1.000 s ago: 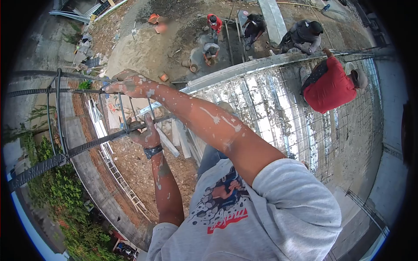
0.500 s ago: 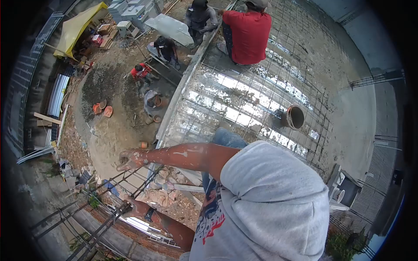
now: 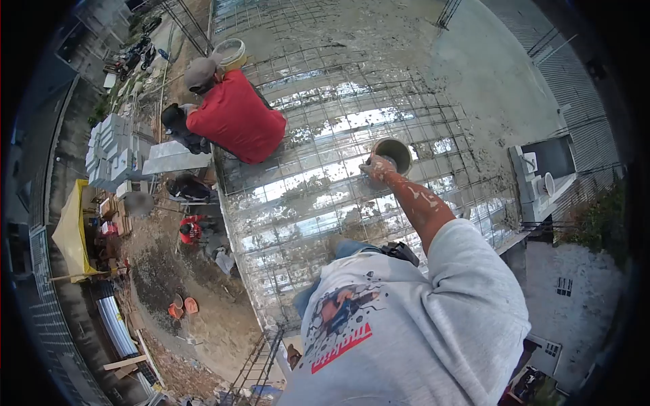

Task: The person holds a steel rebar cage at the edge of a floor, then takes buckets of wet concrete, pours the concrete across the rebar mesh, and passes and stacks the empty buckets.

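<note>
My right arm, splashed with pale material, stretches out over the rebar mesh. My right hand (image 3: pixel 376 169) is closed at the near rim of a dirty bucket (image 3: pixel 401 153), whose open mouth faces up toward me. Low in the view, my left hand (image 3: pixel 293 356) shows only in part past my grey shirt. It is beside a rebar cage (image 3: pixel 256 362), and its fingers are too hidden to read. The mesh (image 3: pixel 318 169) lies over shiny, wet-looking strips under the bucket.
A person in a red shirt (image 3: pixel 240 118) sits at the slab edge, near a pale bucket (image 3: pixel 231 54). Several people work on lower ground to the left, where a yellow tarp (image 3: pixel 71 237) and stacked grey blocks (image 3: pixel 115 152) stand. Smooth wet concrete (image 3: pixel 501 81) covers the upper right.
My view has swung right, away from the rebar cage. My right hand has left the cage and taken hold of the bucket. My left hand is now mostly hidden beside my shirt.
</note>
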Tool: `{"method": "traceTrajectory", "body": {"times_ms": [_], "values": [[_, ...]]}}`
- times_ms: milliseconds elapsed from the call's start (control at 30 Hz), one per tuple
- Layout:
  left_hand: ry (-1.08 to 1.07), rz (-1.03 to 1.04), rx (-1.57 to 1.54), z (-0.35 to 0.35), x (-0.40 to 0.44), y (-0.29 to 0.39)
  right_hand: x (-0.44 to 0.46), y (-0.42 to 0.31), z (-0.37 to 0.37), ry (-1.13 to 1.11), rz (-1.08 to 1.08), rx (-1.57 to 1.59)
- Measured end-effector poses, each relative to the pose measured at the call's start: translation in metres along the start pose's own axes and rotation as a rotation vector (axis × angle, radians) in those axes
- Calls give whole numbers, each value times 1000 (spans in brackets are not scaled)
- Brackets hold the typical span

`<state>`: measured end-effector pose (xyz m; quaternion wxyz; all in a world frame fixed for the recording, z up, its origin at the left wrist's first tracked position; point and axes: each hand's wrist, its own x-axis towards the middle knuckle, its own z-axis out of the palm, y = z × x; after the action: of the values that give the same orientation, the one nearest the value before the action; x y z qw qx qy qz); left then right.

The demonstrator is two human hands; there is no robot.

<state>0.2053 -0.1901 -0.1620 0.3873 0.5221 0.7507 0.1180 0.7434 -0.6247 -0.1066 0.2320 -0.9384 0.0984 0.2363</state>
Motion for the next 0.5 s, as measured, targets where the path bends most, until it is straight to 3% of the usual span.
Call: {"method": "traceTrajectory", "body": {"times_ms": [67,133,200,333,367,400,500], "values": [[-349,-21,159,66,-16,33,-6,43,-51,253,88,170],[-545,67,241,126,-31,83,-3,102,-64,435,223,435],[-671,173,283,188,-44,145,-2,176,-45,366,390,495],[-889,517,176,325,4,262,-69,241,-7,88,545,152],[-936,456,194,334,-20,297,-92,235,-11,-29,530,96],[-978,392,217,341,-61,340,-102,245,5,-24,657,210],[-1028,462,363,405,-76,391,-124,268,47,-73,800,532]]}}
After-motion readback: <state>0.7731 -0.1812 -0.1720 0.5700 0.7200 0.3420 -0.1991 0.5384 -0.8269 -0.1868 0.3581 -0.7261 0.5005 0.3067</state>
